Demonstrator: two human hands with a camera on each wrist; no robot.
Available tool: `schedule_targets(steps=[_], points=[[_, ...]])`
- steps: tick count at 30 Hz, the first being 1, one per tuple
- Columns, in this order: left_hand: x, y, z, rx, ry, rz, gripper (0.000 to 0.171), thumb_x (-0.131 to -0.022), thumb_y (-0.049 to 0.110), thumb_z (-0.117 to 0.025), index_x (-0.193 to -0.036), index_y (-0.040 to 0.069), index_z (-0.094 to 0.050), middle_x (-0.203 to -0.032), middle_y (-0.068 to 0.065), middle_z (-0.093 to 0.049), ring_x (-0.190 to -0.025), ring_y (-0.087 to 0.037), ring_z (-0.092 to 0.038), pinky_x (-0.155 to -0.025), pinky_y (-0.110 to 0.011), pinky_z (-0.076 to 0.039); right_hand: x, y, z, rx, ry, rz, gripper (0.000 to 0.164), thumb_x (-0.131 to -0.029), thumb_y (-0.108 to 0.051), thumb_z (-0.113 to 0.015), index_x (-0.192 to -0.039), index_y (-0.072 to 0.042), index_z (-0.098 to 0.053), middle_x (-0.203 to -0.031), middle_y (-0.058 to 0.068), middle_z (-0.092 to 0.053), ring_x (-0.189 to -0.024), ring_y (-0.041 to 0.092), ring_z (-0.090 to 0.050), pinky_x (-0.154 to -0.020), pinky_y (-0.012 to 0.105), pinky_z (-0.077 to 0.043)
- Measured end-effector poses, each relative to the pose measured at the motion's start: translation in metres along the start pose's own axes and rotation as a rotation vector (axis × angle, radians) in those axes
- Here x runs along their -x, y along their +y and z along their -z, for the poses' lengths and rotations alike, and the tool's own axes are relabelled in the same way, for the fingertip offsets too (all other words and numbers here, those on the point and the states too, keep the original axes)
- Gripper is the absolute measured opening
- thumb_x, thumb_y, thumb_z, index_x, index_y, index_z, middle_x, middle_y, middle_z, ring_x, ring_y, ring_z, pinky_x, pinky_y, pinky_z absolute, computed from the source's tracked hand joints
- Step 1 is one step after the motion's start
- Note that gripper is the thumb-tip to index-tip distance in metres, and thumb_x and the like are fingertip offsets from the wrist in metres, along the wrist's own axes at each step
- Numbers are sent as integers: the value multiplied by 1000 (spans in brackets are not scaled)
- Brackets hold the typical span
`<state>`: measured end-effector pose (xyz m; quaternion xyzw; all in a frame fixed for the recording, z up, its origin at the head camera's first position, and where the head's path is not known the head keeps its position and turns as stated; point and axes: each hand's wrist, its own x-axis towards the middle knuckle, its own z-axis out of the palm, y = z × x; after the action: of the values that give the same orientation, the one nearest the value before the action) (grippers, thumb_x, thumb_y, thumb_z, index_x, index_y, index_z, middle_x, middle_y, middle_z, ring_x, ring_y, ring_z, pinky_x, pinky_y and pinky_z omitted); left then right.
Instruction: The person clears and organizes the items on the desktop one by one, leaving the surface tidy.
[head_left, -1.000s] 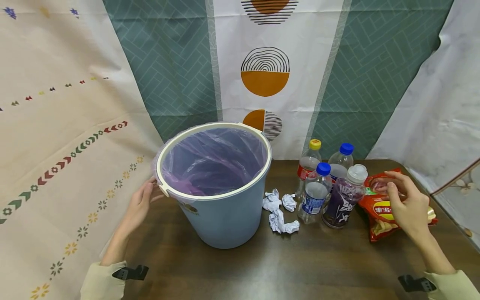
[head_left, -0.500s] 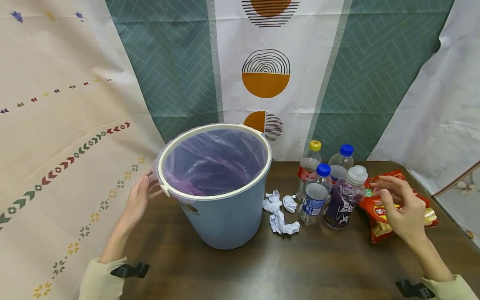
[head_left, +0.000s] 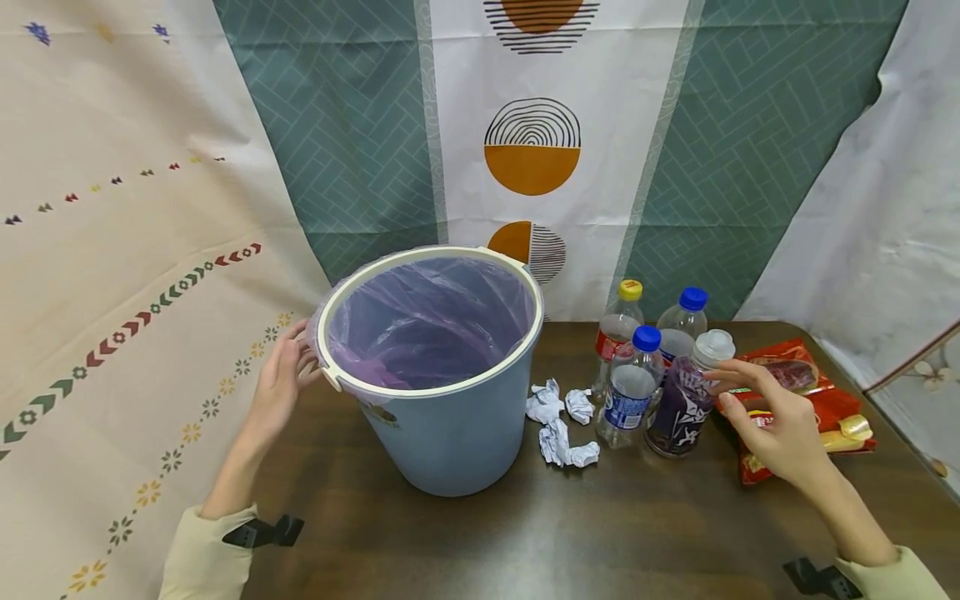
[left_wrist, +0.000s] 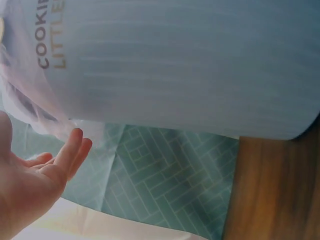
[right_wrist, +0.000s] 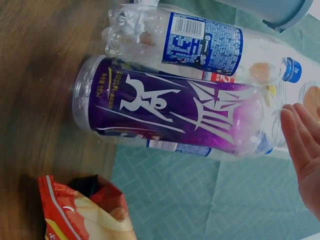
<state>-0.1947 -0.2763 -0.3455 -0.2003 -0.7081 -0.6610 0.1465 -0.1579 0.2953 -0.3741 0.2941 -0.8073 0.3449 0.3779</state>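
Note:
A blue-grey trash bin [head_left: 457, 450] with a white rim stands on the table, a translucent purple bag [head_left: 427, 321] lining it. My left hand [head_left: 276, 392] is at the rim's left side with relaxed fingers. In the left wrist view its fingertips [left_wrist: 76, 134] are close to the bag's overhang; contact is hard to tell. My right hand [head_left: 780, 429], fingers loosely spread, is just right of a purple-labelled bottle [head_left: 677, 412] with a whitish cap. In the right wrist view, that bottle [right_wrist: 160, 107] stands before the extended fingers [right_wrist: 295, 135], near its cap end, not gripped.
Behind and left of the purple bottle stand clear bottles: two blue-capped [head_left: 628, 396] [head_left: 684, 321] and one yellow-capped [head_left: 618, 325]. Crumpled paper pieces [head_left: 555, 437] lie beside the bin. A red snack bag [head_left: 832, 404] lies at right. Patterned cloth [head_left: 360, 150] hangs behind.
My right hand has moved left, from over the red snack bag to beside the purple-labelled bottle. The left hand has stayed by the bin's rim, shifting only slightly.

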Motion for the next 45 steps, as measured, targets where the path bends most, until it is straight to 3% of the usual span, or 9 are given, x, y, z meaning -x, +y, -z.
schedule_targets(steps=[5, 12, 16, 21, 26, 30, 36, 40, 45], points=[[-5, 8, -5, -22, 38, 8, 41, -101, 20, -27, -136, -1, -30, -117, 9, -55, -105, -1, -57, -84, -17, -50, 2, 5, -6, 16, -84, 37, 39, -77, -3, -67, -114, 4, -57, -101, 7, -68, -95, -8, -58, -76, 3, -45], [-12, 14, -9, -46, 50, -7, 44, -100, 20, -31, -133, -10, -33, -116, 9, -56, -105, 0, -57, -86, -14, -48, 0, 2, -19, 35, -152, 154, 48, -87, -39, -57, -116, 0, -59, -107, 8, -66, -90, -3, -59, -83, 3, -42], [-16, 17, -9, -124, 64, -30, 44, -100, 20, -33, -131, -11, -36, -117, 6, -56, -104, 2, -57, -88, -12, -46, -3, -5, -27, 81, -180, 223, 47, -88, -42, -55, -115, -5, -61, -108, 6, -66, -102, 2, -57, -95, 4, -34], [-18, 23, -11, -250, 122, 3, 44, -100, 24, -35, -132, -5, -41, -128, -12, -50, -107, 5, -54, -88, -10, -45, -8, -10, -38, 97, -255, 255, 38, -83, -34, -63, -114, -11, -63, -107, -2, -66, -98, 7, -60, -96, 4, -33], [-20, 26, -14, -280, 161, 36, 43, -98, 26, -40, -129, -3, -46, -121, -4, -55, -103, 4, -56, -85, -10, -47, -8, -14, -52, 143, -371, 241, 48, -69, -18, -76, -115, -18, -62, -106, -7, -64, -94, 7, -61, -86, 16, -48], [-20, 27, -15, -298, 180, 53, 42, -97, 25, -44, -127, -5, -48, -113, 8, -57, -95, 5, -60, -81, -10, -48, -5, -16, -61, 169, -500, 177, 45, -72, -20, -75, -115, -21, -60, -106, -8, -64, -93, 9, -62, -74, 29, -54], [-21, 28, -18, -364, 237, 72, 42, -95, 25, -48, -128, 0, -49, -113, 10, -55, -95, 5, -55, -81, -6, -43, -1, -17, -78, 180, -656, 131, 34, -79, -26, -69, -112, -20, -61, -106, -6, -65, -93, 9, -63, -74, 29, -55], [-22, 30, -20, -308, 288, 58, 39, -92, 19, -53, -127, 1, -50, -110, 6, -56, -101, 0, -51, -83, -7, -41, 0, -18, -89, 169, -728, 117, 33, -81, -26, -67, -112, -16, -61, -105, -3, -66, -93, 10, -63, -75, 31, -54], [-24, 34, -20, -213, 327, -16, 31, -88, 12, -59, -115, -3, -59, -104, 4, -63, -97, -5, -58, -80, -9, -46, 1, -20, -103, 144, -793, 101, 34, -82, -24, -66, -114, -15, -59, -108, 0, -64, -95, 12, -62, -78, 32, -53]])
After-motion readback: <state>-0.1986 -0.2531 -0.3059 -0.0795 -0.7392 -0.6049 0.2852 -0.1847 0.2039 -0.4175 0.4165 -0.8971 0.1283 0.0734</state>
